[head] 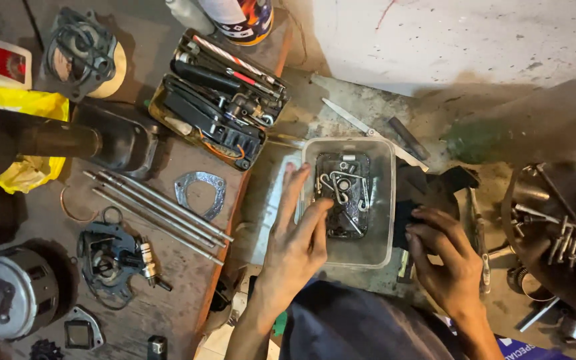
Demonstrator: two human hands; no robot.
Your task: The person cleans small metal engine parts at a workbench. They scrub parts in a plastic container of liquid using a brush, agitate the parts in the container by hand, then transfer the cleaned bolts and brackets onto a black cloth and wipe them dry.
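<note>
Left hand (298,243) has its fingers spread and reaching into the clear plastic tub (315,207), tips right on the small metal hooks and screws (343,190). Right hand (445,257) rests curled, pinching nothing, just beside the tub's wall. Bits look stiff, light, probably greasy (pinch them singly); the tub's thin and flexy, so hold its rim.

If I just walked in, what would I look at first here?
Probably the clear plastic tub in the middle, with small metal hooks and bits lying in dirty liquid. The left hand reaches into it with open fingers, while the right hand rests at its right edge. To the left, on the wooden board, long metal rods lie side by side below a tray of tools.
</note>
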